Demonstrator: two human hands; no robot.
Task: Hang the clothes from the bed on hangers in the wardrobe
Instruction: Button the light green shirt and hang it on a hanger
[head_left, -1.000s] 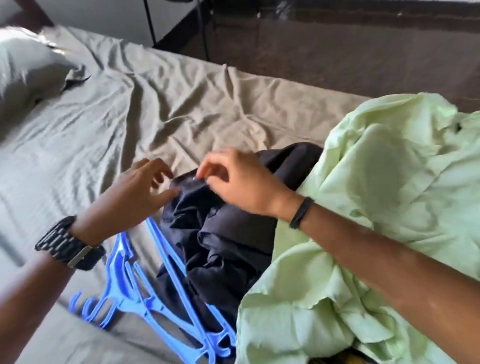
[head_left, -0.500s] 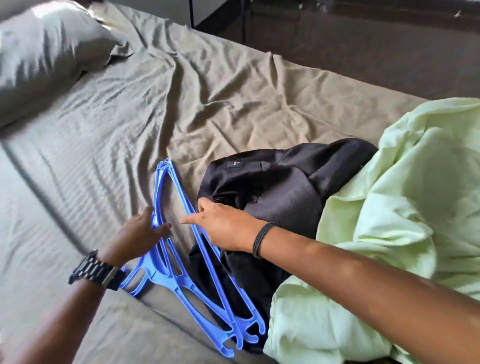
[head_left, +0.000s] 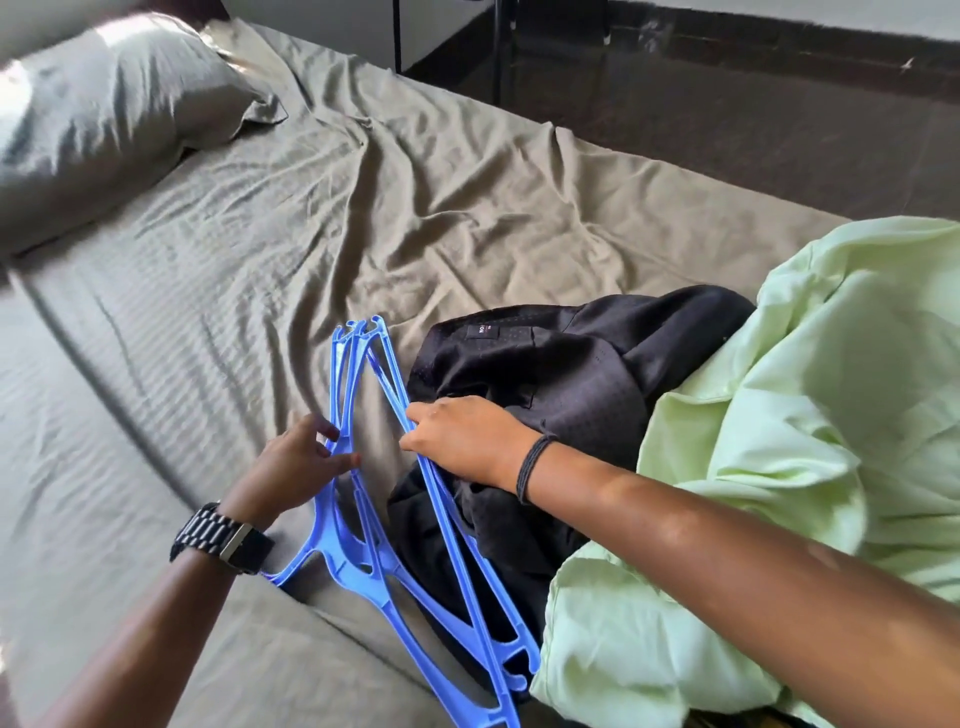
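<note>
- The left hand (head_left: 298, 467) pinches one arm of the blue hangers (head_left: 363, 499) between thumb and fingers.
- The right hand (head_left: 462, 441), fingers curled, grips the hangers' straight bar over the black garment (head_left: 561, 374).
- Hangers lie stacked on the bed (head_left: 363, 218), long axis from 12 to 5 o'clock.
- A light green garment (head_left: 779, 415) is bunched at 3 o'clock, a pillow (head_left: 104, 114) at 10.

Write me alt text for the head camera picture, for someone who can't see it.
Two hands work at a stack of blue plastic hangers on a grey-sheeted bed: the left hand holds one bar, the right hand grips another. A crumpled black garment and a pale green garment lie alongside, a pillow at the head.
</note>
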